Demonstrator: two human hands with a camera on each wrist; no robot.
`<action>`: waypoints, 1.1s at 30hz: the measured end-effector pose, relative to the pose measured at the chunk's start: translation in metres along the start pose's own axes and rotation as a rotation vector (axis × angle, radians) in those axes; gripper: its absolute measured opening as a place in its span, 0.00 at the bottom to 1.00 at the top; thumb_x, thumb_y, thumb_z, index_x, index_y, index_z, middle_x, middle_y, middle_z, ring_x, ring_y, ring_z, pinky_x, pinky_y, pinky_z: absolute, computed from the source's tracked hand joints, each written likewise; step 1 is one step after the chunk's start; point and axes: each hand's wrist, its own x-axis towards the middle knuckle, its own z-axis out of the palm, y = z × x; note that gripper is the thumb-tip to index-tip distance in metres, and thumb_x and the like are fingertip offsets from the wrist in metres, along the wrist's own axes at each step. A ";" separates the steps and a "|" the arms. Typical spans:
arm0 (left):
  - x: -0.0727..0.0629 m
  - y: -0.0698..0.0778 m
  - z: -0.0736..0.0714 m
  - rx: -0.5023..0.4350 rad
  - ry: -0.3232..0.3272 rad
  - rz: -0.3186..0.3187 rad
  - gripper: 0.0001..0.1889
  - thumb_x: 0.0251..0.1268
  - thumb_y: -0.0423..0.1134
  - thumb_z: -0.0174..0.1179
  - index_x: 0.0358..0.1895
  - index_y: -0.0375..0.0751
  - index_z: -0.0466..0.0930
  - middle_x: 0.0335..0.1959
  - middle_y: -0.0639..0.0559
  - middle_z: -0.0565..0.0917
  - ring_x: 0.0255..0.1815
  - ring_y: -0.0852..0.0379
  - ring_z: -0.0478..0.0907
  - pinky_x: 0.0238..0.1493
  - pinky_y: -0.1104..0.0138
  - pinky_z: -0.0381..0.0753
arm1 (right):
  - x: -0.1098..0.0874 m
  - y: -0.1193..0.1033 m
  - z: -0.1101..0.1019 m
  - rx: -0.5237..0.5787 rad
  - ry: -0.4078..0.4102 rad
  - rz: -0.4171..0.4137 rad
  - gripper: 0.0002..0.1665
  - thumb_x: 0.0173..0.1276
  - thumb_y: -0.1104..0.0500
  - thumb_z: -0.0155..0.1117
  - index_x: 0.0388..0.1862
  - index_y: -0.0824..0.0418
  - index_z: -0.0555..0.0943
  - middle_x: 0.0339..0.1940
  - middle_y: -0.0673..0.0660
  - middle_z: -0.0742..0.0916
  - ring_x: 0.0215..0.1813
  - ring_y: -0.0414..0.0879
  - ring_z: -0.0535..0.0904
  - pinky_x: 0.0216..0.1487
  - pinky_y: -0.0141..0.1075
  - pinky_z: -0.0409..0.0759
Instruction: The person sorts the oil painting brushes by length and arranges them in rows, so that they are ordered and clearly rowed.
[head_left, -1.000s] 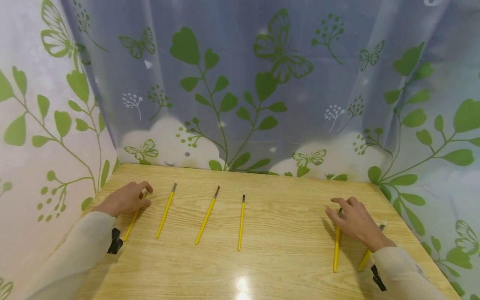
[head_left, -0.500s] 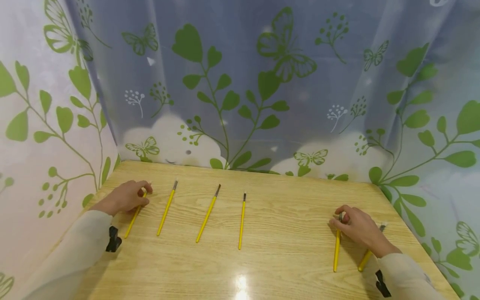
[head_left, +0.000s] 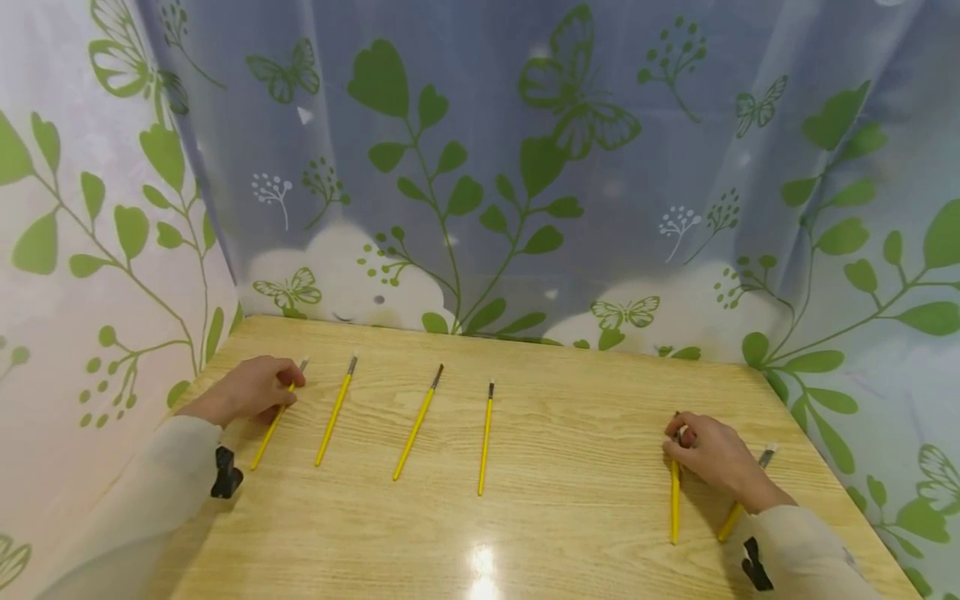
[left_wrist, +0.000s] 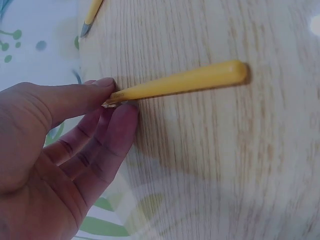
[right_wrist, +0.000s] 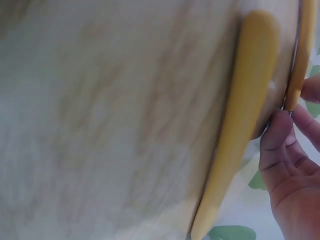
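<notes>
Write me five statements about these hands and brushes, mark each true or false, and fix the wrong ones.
1. The left hand pinches a yellow-handled brush. True.
2. The right hand holds the rightmost brush. False: it pinches the neighbouring brush.
3. Three brushes lie between the hands, touched by neither. True.
4. Their bristles point away from the patterned curtain. False: they point toward it.
5. The table has a wood grain. True.

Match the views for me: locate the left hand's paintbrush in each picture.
Head: leftmost paintbrush, slanting, pinched by the left hand.
Left wrist: upper middle, its rounded handle end pointing right.
Right wrist: not in it.
Shared landmark: the wood-grain tabletop, visible in all three.
</notes>
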 end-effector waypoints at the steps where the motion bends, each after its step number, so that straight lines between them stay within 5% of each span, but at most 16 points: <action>1: 0.000 0.000 0.000 0.000 -0.001 -0.002 0.14 0.75 0.30 0.66 0.58 0.26 0.81 0.53 0.30 0.83 0.33 0.54 0.83 0.35 0.60 0.87 | 0.000 0.000 0.000 0.001 0.003 -0.001 0.11 0.78 0.55 0.71 0.49 0.62 0.85 0.34 0.50 0.85 0.33 0.43 0.75 0.39 0.43 0.76; 14: 0.001 -0.003 0.001 -0.051 -0.008 -0.042 0.12 0.76 0.30 0.65 0.57 0.28 0.81 0.53 0.32 0.83 0.34 0.53 0.84 0.36 0.60 0.89 | 0.002 -0.004 0.000 0.057 -0.017 0.025 0.12 0.76 0.62 0.66 0.55 0.65 0.82 0.31 0.52 0.83 0.21 0.41 0.71 0.29 0.35 0.71; 26: -0.001 0.000 0.000 -0.072 -0.003 -0.057 0.12 0.76 0.30 0.65 0.57 0.29 0.81 0.54 0.32 0.83 0.33 0.53 0.83 0.36 0.60 0.89 | 0.010 -0.011 -0.001 0.072 0.046 -0.051 0.07 0.82 0.65 0.63 0.49 0.61 0.88 0.46 0.58 0.87 0.42 0.47 0.79 0.41 0.43 0.79; 33: -0.001 0.000 0.001 -0.055 0.004 -0.047 0.11 0.76 0.30 0.65 0.55 0.29 0.80 0.50 0.35 0.83 0.31 0.54 0.82 0.35 0.60 0.87 | 0.009 -0.022 0.001 0.237 0.008 0.016 0.11 0.87 0.62 0.59 0.58 0.64 0.86 0.54 0.65 0.84 0.28 0.44 0.78 0.29 0.36 0.80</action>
